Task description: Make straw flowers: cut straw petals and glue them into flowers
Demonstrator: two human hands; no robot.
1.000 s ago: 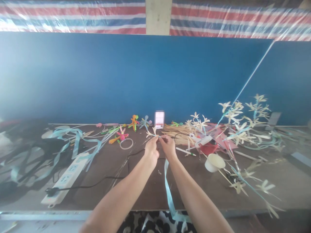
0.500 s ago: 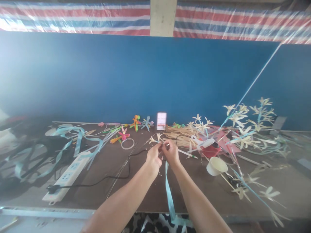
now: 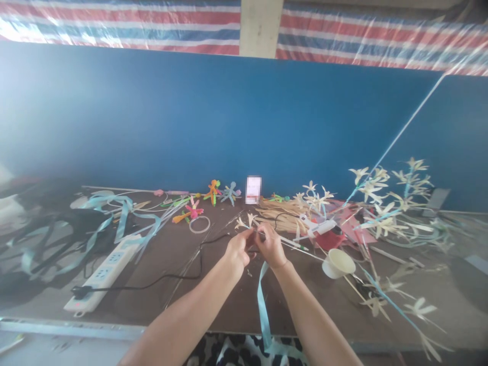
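Observation:
My left hand (image 3: 237, 250) and my right hand (image 3: 271, 246) meet over the middle of the brown table (image 3: 236, 300), both pinched on a small cream paper flower (image 3: 246, 222) on a thin stem. A light blue ribbon (image 3: 262, 300) hangs from between my hands down over the table's front edge. The fingertips touch each other around the stem.
A white cup (image 3: 337, 262) lies on its side to the right, beside a red tool (image 3: 331, 236) and branches of cream flowers (image 3: 385, 203). A white power strip (image 3: 103, 272) with a black cable, blue ribbons (image 3: 122, 216), a clear ring (image 3: 199, 224) and small coloured figures (image 3: 212, 191) lie left.
My hands have drawn nearer to me with the flower stem, still pinched together. The ribbon under them has shifted a little.

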